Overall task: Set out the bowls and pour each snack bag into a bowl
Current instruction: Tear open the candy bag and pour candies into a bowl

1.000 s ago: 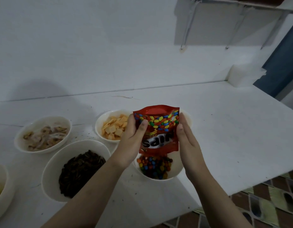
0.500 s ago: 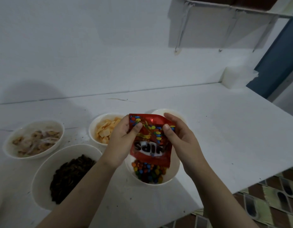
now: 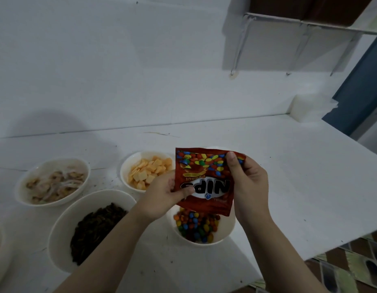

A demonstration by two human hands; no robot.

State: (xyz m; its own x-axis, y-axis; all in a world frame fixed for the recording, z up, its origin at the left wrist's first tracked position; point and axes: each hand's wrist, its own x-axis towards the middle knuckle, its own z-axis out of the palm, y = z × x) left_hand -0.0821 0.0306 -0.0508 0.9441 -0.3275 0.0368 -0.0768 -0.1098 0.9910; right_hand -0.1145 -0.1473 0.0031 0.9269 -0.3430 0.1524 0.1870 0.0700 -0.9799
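Bag [image 3: 205, 180] inverted, mouth down, directly above candy bowl [image 3: 227, 233]. Left hand [image 3: 162, 197] pinches its side; right hand [image 3: 249, 182] pinches the upper corner.

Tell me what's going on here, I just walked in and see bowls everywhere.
A person holds a red Nips candy bag upside down with the left hand and right hand, emptying colourful candies into a white bowl. Nearby bowls already hold orange crackers, dark snacks and pale rings.
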